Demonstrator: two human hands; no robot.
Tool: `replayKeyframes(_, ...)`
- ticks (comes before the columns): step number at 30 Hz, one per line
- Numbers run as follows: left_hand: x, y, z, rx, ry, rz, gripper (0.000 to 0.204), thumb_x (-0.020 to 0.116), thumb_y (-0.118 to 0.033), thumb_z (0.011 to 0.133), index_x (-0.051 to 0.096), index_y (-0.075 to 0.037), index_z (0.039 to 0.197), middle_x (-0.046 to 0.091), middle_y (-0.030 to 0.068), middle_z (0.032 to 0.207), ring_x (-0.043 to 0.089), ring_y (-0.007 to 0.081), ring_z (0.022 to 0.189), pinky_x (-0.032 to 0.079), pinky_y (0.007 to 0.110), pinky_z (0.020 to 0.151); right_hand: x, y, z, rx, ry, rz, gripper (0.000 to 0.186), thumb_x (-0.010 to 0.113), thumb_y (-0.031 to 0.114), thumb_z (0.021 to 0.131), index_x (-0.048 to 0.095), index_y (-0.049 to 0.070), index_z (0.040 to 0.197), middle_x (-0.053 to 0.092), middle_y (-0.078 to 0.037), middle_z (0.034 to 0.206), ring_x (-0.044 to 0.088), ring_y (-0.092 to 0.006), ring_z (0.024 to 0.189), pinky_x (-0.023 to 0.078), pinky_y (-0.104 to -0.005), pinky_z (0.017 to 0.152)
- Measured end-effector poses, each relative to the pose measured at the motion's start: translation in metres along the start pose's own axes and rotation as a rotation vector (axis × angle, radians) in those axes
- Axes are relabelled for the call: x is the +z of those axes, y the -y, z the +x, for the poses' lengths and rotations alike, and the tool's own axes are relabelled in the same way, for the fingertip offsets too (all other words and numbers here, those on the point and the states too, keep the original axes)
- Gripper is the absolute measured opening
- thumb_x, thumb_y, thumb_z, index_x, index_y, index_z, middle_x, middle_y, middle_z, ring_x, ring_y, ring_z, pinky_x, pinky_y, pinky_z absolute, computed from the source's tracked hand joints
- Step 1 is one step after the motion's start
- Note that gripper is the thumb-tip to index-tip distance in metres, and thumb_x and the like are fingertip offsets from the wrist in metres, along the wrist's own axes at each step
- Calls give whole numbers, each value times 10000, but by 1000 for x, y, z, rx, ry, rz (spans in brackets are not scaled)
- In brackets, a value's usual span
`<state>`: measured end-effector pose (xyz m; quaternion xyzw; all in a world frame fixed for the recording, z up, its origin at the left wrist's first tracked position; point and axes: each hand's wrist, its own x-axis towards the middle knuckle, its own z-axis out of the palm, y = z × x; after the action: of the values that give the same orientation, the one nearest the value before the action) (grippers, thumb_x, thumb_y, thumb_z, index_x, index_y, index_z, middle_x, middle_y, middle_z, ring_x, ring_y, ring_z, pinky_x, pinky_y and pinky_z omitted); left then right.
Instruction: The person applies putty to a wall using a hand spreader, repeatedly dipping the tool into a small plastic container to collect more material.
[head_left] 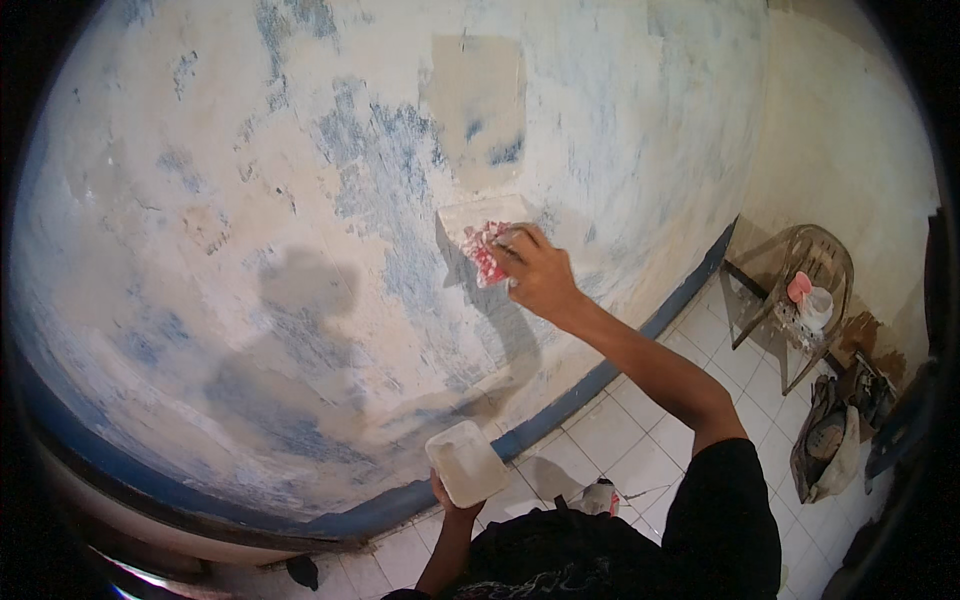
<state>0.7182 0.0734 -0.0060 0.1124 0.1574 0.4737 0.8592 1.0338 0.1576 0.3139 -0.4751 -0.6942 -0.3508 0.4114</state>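
My right hand [540, 268] is closed round the red, white-smeared grip of a wide putty knife [487, 250]. The knife's pale broad edge lies at the wall [400, 260], which is patchy white, beige and blue. Just above it is a smooth beige rectangular patch [480, 110] with some blue showing through. Low down, my left hand [445, 495] holds a white rectangular plastic tub [466, 465] from below and the side. Most of those fingers are hidden behind the tub. Pale residue coats the inside of the tub.
A blue band [580, 395] edges the wall's foot above white floor tiles [620, 440]. To the right stands a worn chair [800, 240] with pink and white containers on it. Nearby lies an open bag [828, 440]. A can [600, 497] stands close to my body.
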Motion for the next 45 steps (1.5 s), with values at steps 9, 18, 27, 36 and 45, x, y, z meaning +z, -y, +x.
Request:
replayKeyframes(9,18,5,-8,-13,-8,6,680,428,-652,865,426,-235,1402,480,56,1396,468,327,1262,377,547,1032,-1,-56,95,-2,-309,-158,443,655,-64,565,698,55,990,579,-93,1068,549,-318,1059,545,-338,618)
replayKeyframes(18,8,0,1,-10,-20,-9,711,455,-643,846,411,-213,1410,477,97,1392,477,354,1252,383,580,1020,20,-4,-47,-16,34,-1,485,697,43,565,683,79,1049,571,-40,1053,563,-258,1054,555,-298,594)
replayKeyframes(27,19,8,7,-34,25,1,727,440,-665,850,406,-206,1412,463,94,1402,471,356,1257,385,589,1013,-55,-73,155,-69,-425,-205,437,667,-23,609,684,105,1026,562,-59,1009,536,-262,991,541,-342,599)
replayKeyframes(36,15,8,3,-8,6,-23,736,443,-661,849,390,-199,1419,450,103,1409,463,355,1264,376,580,1026,49,-18,-38,-35,-41,-70,368,664,-6,603,694,43,967,586,-55,1085,548,-281,1093,564,-303,611)
replayKeyframes(45,12,4,-2,52,-25,62,737,452,-671,839,410,-199,1404,461,94,1397,461,356,1263,380,568,1023,-31,-22,52,-24,-424,-64,431,676,-38,556,679,84,970,569,-67,1005,578,-303,948,535,-351,613)
